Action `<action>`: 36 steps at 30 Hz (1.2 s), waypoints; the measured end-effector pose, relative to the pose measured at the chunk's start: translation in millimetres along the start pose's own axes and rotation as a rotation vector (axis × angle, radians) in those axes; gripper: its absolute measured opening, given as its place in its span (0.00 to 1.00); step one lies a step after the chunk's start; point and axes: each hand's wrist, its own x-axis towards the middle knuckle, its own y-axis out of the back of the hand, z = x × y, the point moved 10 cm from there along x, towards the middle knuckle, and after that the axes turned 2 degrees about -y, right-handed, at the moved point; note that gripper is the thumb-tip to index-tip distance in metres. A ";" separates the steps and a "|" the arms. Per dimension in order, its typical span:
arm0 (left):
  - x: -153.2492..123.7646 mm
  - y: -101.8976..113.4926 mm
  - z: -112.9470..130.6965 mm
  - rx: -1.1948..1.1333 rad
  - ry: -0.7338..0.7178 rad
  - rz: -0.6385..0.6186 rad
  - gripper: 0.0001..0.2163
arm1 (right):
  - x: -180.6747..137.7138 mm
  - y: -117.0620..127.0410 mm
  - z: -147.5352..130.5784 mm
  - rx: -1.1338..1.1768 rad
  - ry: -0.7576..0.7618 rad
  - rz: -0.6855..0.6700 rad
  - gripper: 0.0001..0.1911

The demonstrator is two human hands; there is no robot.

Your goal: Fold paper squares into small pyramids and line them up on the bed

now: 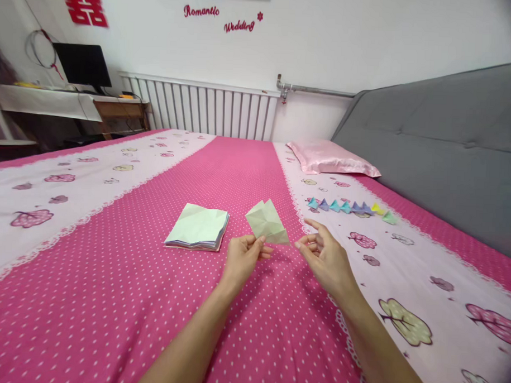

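Observation:
A pale yellow-green sheet of origami paper (268,221), creased and partly folded, is pinched at its lower left edge by my left hand (245,255). It is held above the pink dotted bedspread. To the right of the paper, my right hand (322,252) is apart from it, fingers loosely curled with the index finger stretched out and nothing visible between them. Left of my hands lies a stack of square paper (197,226), its top sheet pale green and slightly wavy. Beyond my right hand stands a row of several small folded paper pieces (345,207) in blue, purple, yellow and green.
The bed's pink bedspread (243,174) spreads under everything. A pink pillow (332,158) lies at the far right by the grey headboard (442,136). At the back are a white radiator (203,106) and a desk (53,103) bearing a monitor (83,65).

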 end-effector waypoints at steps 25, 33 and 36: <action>-18.3 -15.6 38.7 -0.162 -0.300 -0.110 0.14 | -11.8 -3.4 -31.8 -0.036 0.201 -0.044 0.11; -10.4 -14.7 24.1 -0.310 -0.121 -0.088 0.10 | -9.4 -15.0 -28.3 0.067 0.219 -0.157 0.16; -8.4 -19.7 16.2 -0.361 -0.046 -0.123 0.11 | -9.1 -17.5 -29.7 0.070 0.227 -0.187 0.15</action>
